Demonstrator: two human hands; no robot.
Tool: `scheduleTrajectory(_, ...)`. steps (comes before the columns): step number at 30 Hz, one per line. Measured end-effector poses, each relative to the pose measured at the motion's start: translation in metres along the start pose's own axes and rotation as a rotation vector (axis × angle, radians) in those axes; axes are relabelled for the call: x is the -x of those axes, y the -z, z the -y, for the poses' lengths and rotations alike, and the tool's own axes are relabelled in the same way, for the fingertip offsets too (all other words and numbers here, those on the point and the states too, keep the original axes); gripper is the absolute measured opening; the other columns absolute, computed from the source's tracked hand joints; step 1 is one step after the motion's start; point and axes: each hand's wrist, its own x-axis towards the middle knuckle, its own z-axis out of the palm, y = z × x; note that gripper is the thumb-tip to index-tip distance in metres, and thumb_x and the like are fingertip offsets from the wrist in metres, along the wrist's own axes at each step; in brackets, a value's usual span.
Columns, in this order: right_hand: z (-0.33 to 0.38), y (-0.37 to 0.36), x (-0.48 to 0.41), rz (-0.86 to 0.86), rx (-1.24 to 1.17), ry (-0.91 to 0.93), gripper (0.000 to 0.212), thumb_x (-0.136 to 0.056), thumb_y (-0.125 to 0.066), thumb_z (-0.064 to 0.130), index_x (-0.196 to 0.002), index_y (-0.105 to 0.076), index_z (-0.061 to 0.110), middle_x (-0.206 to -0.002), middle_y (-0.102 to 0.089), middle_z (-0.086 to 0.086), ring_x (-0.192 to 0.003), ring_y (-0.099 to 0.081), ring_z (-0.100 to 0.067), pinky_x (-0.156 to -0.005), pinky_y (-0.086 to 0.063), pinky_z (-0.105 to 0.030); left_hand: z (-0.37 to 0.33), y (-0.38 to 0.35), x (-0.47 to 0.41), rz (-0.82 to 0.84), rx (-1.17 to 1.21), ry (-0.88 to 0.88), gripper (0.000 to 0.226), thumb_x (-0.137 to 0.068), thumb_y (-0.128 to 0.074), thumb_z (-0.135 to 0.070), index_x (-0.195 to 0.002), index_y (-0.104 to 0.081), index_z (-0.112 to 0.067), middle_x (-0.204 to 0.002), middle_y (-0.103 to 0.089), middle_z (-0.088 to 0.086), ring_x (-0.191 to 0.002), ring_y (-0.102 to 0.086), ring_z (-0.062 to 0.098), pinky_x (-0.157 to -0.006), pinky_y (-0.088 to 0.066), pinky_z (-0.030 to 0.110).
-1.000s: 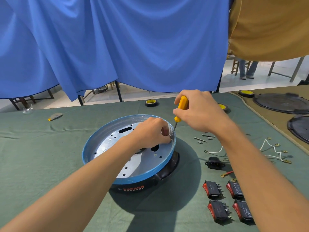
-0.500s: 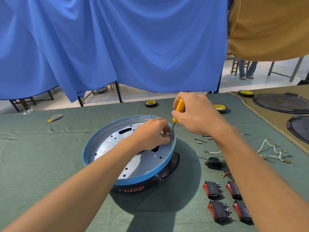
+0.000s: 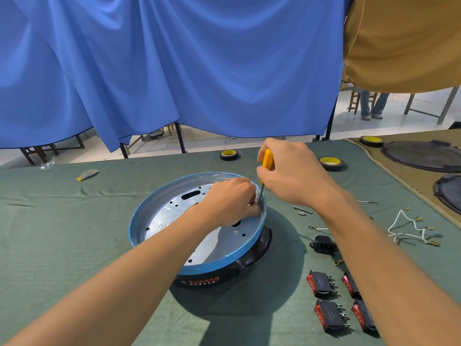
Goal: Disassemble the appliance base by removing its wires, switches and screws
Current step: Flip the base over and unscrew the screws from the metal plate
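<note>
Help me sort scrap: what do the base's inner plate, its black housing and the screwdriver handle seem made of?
Inner plate: likely sheet metal, matte silver-grey with punched holes. Black housing: probably moulded plastic, glossy with rounded contours. Screwdriver handle: apparently plastic, smooth opaque yellow.

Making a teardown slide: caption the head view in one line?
Right hand works a yellow screwdriver inside the appliance base, left hand beside its tip; four switches lie nearby.

The right hand (image 3: 296, 176) grips the yellow screwdriver (image 3: 268, 159), held steeply with its tip inside the base (image 3: 159, 221) at its right rim. The left hand (image 3: 229, 198) rests inside the base, fingers curled beside the tip. Right of the base lie four switches (image 3: 321, 283), a socket (image 3: 323, 243) and loose wires (image 3: 395, 221).
</note>
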Motion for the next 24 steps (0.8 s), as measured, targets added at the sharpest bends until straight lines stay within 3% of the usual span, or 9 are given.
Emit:
scheduleTrajectory(4,0.0,0.0,0.0,-0.004,0.002,-0.005,0.014,-0.089,-0.058,0.024,-0.102,-0.055,0.019,-0.097,-0.059,-0.003,-0.092,-0.055,-0.026,-0.079,-0.051,-0.044,-0.001,0.0,0.004,-0.027,0.149,0.021,0.026,-0.092,-0.06,-0.033,-0.11,-0.065,-0.015,-0.108,-0.06,0.001,-0.089,-0.054,0.016,-0.069,-0.044,0.024)
scheduleTrajectory(7,-0.002,0.001,0.0,-0.008,0.004,-0.013,0.013,-0.089,-0.059,0.025,-0.101,-0.056,0.019,-0.095,-0.059,-0.003,-0.09,-0.055,-0.025,-0.077,-0.051,-0.042,-0.004,-0.001,0.008,-0.069,0.116,0.021,0.022,-0.093,-0.058,-0.031,-0.105,-0.069,-0.017,-0.104,-0.061,0.0,-0.087,-0.055,0.016,-0.064,-0.037,0.024)
scheduleTrajectory(10,-0.004,0.002,0.0,-0.02,0.003,-0.027,0.012,-0.088,-0.059,0.024,-0.099,-0.056,0.019,-0.092,-0.059,-0.002,-0.088,-0.055,-0.025,-0.073,-0.05,-0.04,-0.004,0.003,0.008,-0.054,0.122,0.055,0.018,-0.093,-0.058,-0.029,-0.101,-0.073,-0.021,-0.101,-0.065,-0.002,-0.086,-0.058,0.017,-0.061,-0.041,0.026)
scheduleTrajectory(13,-0.007,0.001,-0.002,-0.028,0.002,-0.035,0.011,-0.087,-0.06,0.023,-0.098,-0.057,0.02,-0.087,-0.058,0.001,-0.086,-0.054,-0.023,-0.068,-0.045,-0.035,0.002,0.011,0.007,0.058,0.226,0.055,0.017,-0.092,-0.061,-0.021,-0.102,-0.075,-0.023,-0.103,-0.069,-0.004,-0.088,-0.06,0.015,-0.074,-0.052,0.03)
scheduleTrajectory(16,-0.008,0.002,-0.002,-0.026,-0.006,-0.041,0.012,-0.087,-0.061,0.023,-0.098,-0.057,0.021,-0.088,-0.058,0.002,-0.086,-0.054,-0.022,-0.068,-0.046,-0.035,0.003,0.015,0.006,0.089,0.208,0.022,0.019,-0.091,-0.062,-0.014,-0.103,-0.075,-0.022,-0.104,-0.069,-0.005,-0.089,-0.058,0.013,-0.076,-0.049,0.027)
scheduleTrajectory(24,-0.009,0.0,-0.003,-0.023,0.003,-0.027,0.014,-0.088,-0.062,0.024,-0.101,-0.057,0.021,-0.092,-0.06,0.0,-0.086,-0.054,-0.02,-0.069,-0.048,-0.035,0.004,-0.001,0.009,-0.026,0.037,0.016,0.033,-0.098,-0.049,-0.042,-0.103,-0.065,-0.013,-0.099,-0.057,-0.001,-0.083,-0.052,0.015,-0.062,-0.039,0.026)
